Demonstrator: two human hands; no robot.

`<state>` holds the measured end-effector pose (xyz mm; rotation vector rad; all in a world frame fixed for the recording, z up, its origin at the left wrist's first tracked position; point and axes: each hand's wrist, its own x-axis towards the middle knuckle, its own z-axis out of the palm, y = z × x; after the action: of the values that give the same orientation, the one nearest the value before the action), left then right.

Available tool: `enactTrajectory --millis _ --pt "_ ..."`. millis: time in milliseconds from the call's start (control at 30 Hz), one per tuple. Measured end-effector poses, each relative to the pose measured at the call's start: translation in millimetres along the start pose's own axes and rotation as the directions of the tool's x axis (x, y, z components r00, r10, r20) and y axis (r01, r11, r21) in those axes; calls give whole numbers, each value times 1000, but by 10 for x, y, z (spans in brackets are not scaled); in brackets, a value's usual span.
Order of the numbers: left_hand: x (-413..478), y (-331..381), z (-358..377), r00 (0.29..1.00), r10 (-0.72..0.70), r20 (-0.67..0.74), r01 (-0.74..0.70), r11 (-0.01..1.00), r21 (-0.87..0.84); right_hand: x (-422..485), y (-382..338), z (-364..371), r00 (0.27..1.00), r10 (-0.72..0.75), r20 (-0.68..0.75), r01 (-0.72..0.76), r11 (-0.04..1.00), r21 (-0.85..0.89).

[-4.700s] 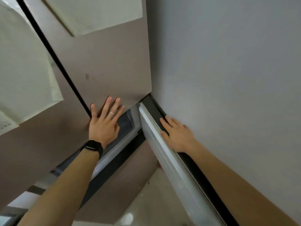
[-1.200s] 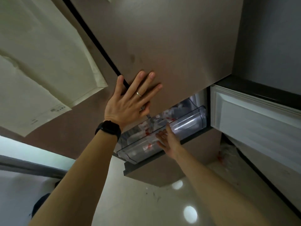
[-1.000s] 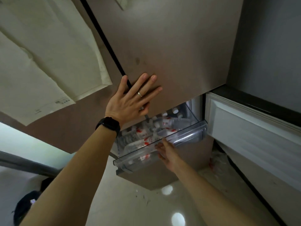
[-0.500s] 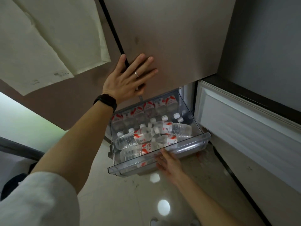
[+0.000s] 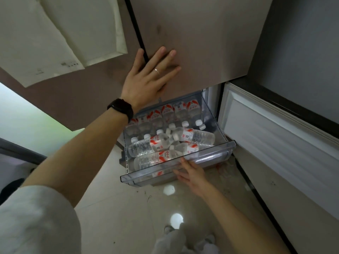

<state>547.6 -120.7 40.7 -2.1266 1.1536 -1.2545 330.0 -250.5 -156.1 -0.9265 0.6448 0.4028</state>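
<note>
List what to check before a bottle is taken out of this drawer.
1. Drawer open far enough: ok.
2. Open door clear of the drawer: ok.
3. Right hand grip on the drawer front: ok.
4. Left hand free, flat on the upper door: ok.
5. Top bottles stable: not ok, they lie loose and crossed.
6. Drawer at its end stop: cannot tell.

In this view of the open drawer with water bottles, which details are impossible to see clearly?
All in the head view:
1. Whether the fingers of the right hand hook under the drawer front; the clear rim distorts them.
2. Label text on the bottles: too small, blurred.
3. Back row: partly covered by the fridge door.
4. Print on the paper sheet: too small.
</note>
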Motion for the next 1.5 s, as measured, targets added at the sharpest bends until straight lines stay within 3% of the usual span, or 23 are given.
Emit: enactTrajectory --millis 67,133,233,367,400,467,500,533,633,700,800,933,1000,1100,1133,1233,1333,1433,1500 --pt "-132 236 -122 983 -132 126 160 955 -250 -63 -23 -73 998 -50 -31 39 955 -295" --pt "-373 503 -228 939 -256 230 335 831 -443 -120 -72 -173 987 -159 12 137 805 -577" --pt "-802 842 -197 832 -364 418 553 594 -584 -232 -312 -180 940 -328 97 294 629 -720" --pt "-1165 1040 68 587 -164 793 774 399 -491 -108 -726 38 855 -500 142 329 309 -892" --pt "-1230 1062 142 528 -100 844 803 384 -456 -10 -782 85 861 -482 161 287 199 -937" --pt "-1350 1096 306 420 8 908 838 382 -390 224 -809 144 922 -344 179 144 -124 -982" --pt "-1410 1107 399 368 52 928 848 392 -358 331 -807 167 952 -264 154 90 -239 -967" --pt "-1470 1115 486 330 90 940 851 402 -338 432 -797 186 976 -186 113 58 -277 -959" --pt "-1595 1123 674 264 201 943 829 452 -328 661 -801 273 998 -20 63 57 -204 -977" --pt "-1631 1122 728 284 226 932 794 488 -361 734 -824 336 998 26 60 63 -152 -986" --pt "-1634 1083 780 308 259 915 798 454 -397 753 -785 388 999 -22 25 21 -146 -989" --pt "-1614 1015 796 374 204 905 860 289 -420 706 -772 431 994 -96 -60 -59 20 -998" --pt "-1601 993 707 404 136 905 889 175 -423 645 -783 426 994 -110 -29 -28 9 -1000" --pt "-1649 922 529 440 -39 897 898 5 -440 457 -792 461 977 -205 65 91 119 -989" --pt "-1681 894 472 451 -87 888 888 -56 -457 392 -813 515 968 -230 104 133 115 -984" --pt "-1763 811 299 432 -190 881 869 -171 -464 233 -968 737 903 -336 269 274 -34 -961" --pt "-1791 763 138 327 -338 882 834 -336 -438 113 -1116 981 774 -437 458 440 -149 -885" --pt "-1824 819 -26 195 -462 865 790 -449 -418 124 -1132 1085 742 -419 523 443 -280 -852" --pt "-1853 933 -117 163 -473 866 791 -462 -401 189 -1111 1074 753 -455 475 436 -195 -879"
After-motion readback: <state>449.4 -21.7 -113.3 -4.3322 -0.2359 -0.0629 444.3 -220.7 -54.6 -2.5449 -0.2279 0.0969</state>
